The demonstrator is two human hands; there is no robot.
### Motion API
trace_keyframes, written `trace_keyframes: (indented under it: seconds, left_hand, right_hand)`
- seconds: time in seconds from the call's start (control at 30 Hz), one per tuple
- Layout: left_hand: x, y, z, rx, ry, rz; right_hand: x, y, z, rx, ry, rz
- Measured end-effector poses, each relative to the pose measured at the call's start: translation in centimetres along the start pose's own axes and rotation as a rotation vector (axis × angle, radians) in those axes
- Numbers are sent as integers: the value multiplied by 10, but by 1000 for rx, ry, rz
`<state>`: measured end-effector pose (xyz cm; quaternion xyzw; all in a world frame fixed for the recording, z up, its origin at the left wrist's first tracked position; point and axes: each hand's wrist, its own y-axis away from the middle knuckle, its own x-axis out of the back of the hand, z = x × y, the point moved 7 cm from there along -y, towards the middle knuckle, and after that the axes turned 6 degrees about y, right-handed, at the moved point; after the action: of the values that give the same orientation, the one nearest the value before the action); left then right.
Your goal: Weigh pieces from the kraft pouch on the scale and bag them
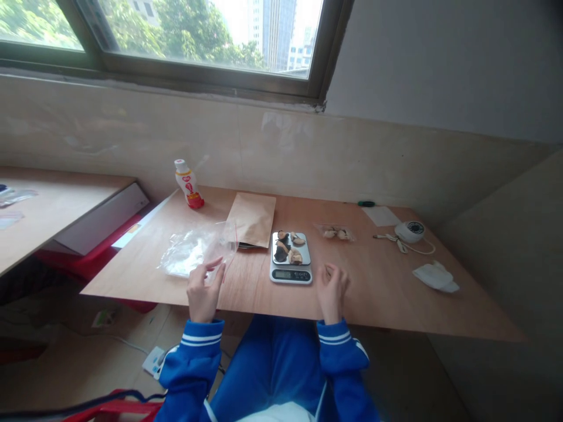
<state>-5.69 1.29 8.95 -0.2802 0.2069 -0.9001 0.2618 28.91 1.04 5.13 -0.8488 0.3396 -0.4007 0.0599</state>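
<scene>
- Two hands hover at the near edge of the wooden counter, both empty as far as can be seen.
- The left hand stands partly open, fingers slightly curled, right at the near edge of a crumpled clear plastic bag; whether they touch it, I cannot tell.
- The right hand is loosely curled, fingertips drawn together, with nothing visible in it, just beside a digital kitchen scale.
- The scale's lit display sits toward the person, and dark-and-tan chunks lie on its metal platform, too small to identify.
- Behind the scale lies a kraft paper envelope, touching the plastic bag.
- A small clear packet of pale pieces lies to the scale's right.
- Farther right are a round white corded device, a white cloth and a paper sheet.
- A white bottle with a red label stands at the back left of the counter, below a window.
- Blue sleeves with white stripes cover both forearms.
</scene>
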Motion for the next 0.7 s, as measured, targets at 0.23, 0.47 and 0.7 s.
trace_keyframes:
  seconds: [0.23, 0.47, 0.7]
  left_hand:
    - [-17, 13, 24, -107, 120, -162]
    - [-10, 18, 17, -18, 206, -236]
    - [-19, 18, 15, -28, 201, -285]
  right_hand:
    - [-60, 59, -136, 55, -662, -635]
    - [-86, 73, -160, 18, -790, -701]
    - [-96, 77, -145, -23, -757, -760]
